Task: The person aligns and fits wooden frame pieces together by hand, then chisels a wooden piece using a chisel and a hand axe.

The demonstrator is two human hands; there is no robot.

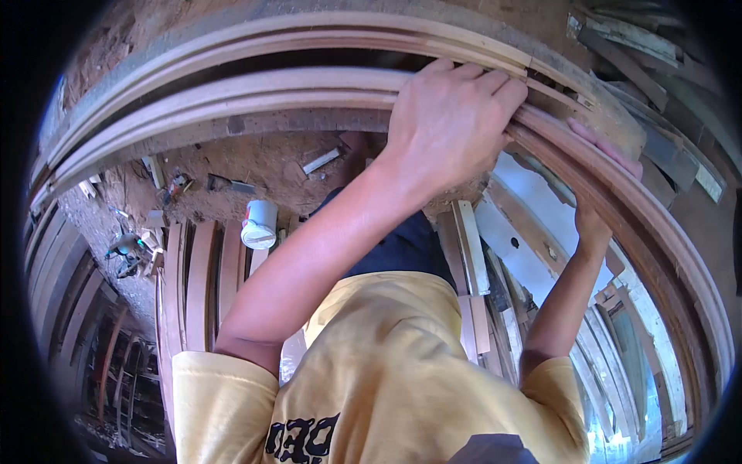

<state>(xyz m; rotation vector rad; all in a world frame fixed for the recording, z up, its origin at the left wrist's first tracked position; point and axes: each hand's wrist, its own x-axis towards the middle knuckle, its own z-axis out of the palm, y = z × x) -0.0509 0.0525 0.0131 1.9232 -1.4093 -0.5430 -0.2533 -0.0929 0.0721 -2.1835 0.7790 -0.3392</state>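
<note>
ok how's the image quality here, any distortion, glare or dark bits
Head view: wide-angle distortion probably exaggerates the bow of the long wooden strips; black vignetting fills the corners; the left hand is well lit and fairly sharp; bluish glare washes out detail at lower right; the lower left sinks into shadow.

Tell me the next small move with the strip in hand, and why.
I'd probably lift the strip slightly with both hands: the left hand curls over it from above, the right hand comes up from below with fingers at its far edge, and on the left a dark gap separates it from the far strip.
</note>
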